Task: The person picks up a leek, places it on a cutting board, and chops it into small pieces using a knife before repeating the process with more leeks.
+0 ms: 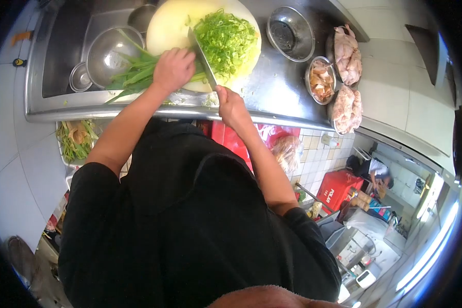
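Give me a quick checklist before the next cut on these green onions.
1. Left hand pinning green onions: ok.
2. Right hand closed on knife handle: ok.
3. Left fingers clear of the blade: cannot tell.
4. Bare room on cutting board: ok.
5. Chopped pile on the board: ok.

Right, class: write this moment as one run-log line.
left hand: presses green onion stalks on cutting board | right hand: grips knife | chopped greens: piled beside blade
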`<action>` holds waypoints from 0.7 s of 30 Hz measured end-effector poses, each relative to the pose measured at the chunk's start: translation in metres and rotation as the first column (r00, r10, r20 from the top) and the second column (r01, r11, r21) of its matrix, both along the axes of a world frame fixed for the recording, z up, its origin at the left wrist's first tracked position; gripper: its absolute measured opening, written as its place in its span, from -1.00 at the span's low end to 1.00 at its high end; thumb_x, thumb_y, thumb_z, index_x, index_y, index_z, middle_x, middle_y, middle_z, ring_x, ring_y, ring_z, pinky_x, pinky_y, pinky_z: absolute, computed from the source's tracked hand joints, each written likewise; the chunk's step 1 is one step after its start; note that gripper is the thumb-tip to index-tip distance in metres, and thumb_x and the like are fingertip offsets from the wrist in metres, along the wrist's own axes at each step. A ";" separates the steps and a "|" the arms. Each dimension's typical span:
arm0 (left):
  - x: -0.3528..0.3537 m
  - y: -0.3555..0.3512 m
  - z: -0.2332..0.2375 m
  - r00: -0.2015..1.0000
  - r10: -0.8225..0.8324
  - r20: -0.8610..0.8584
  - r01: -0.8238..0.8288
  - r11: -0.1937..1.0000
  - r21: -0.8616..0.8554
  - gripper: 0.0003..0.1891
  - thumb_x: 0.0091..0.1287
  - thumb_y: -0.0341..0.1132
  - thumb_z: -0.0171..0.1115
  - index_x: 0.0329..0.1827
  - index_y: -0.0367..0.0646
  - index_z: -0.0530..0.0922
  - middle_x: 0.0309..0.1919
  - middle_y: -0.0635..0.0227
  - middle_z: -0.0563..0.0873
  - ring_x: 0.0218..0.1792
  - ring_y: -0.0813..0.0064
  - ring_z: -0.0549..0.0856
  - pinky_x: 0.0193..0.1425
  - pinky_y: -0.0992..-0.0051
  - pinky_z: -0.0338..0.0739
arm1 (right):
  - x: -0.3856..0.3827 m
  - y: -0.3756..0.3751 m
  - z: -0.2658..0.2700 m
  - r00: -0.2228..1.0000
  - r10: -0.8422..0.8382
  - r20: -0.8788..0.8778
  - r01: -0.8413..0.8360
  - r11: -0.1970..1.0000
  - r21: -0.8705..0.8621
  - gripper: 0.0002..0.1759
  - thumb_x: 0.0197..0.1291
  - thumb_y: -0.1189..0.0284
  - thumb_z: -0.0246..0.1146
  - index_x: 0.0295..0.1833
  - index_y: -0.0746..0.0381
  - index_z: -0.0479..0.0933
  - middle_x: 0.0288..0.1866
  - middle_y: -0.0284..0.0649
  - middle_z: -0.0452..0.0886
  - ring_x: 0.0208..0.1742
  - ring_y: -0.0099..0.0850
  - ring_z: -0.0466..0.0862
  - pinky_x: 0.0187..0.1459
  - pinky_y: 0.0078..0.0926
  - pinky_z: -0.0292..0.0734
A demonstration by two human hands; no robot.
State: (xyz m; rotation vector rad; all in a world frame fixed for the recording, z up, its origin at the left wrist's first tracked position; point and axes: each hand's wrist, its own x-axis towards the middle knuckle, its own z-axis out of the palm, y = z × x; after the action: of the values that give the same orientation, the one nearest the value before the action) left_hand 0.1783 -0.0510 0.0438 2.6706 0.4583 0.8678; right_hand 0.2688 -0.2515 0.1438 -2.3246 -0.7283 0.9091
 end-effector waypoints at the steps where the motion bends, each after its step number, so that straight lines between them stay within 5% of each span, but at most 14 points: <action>1: 0.002 0.001 0.001 1.000 -0.008 0.013 0.007 1.000 0.005 -0.85 0.19 -0.40 0.34 -0.17 -0.11 0.67 -0.21 0.30 0.68 -0.12 0.21 0.70 -0.05 0.22 0.57 | 0.003 0.000 0.007 0.999 -0.010 -0.032 0.009 1.000 -0.028 -0.41 0.71 0.06 0.00 0.25 0.38 0.66 -0.01 0.42 0.71 0.17 0.37 0.68 0.23 0.11 0.55; 6: -0.001 0.001 -0.002 1.000 -0.020 -0.021 0.020 1.000 0.001 -0.85 0.22 -0.31 0.36 -0.16 -0.05 0.65 -0.25 0.33 0.62 -0.15 0.22 0.64 -0.09 0.15 0.52 | -0.004 -0.030 0.047 0.994 -0.009 -0.105 -0.001 0.996 -0.094 -0.39 0.70 0.02 0.00 0.23 0.37 0.67 0.00 0.41 0.71 0.17 0.37 0.68 0.24 0.12 0.54; 13: -0.001 0.000 -0.004 1.000 -0.001 -0.005 0.001 1.000 -0.009 -0.85 0.19 -0.42 0.33 -0.18 -0.11 0.67 -0.25 0.28 0.65 -0.15 0.20 0.68 -0.07 0.22 0.59 | -0.006 -0.001 -0.006 1.000 -0.001 -0.022 0.000 0.999 -0.041 -0.37 0.70 0.00 -0.02 0.19 0.37 0.66 0.01 0.40 0.70 0.18 0.39 0.64 0.22 0.12 0.54; 21: -0.002 0.000 -0.007 1.000 0.017 0.015 -0.016 0.999 -0.029 -0.83 0.19 -0.41 0.35 -0.15 -0.11 0.69 -0.20 0.27 0.69 -0.12 0.20 0.70 -0.04 0.21 0.61 | -0.012 -0.033 0.044 0.994 -0.008 -0.111 -0.006 0.992 -0.128 -0.33 0.71 -0.02 -0.07 0.19 0.40 0.65 0.01 0.39 0.71 0.21 0.38 0.63 0.22 0.10 0.55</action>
State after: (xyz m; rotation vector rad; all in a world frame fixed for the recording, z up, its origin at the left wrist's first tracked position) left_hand 0.1768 -0.0508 0.0370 2.6363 0.4862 0.8789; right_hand 0.2570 -0.2844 0.1878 -2.3616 -0.6393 1.1052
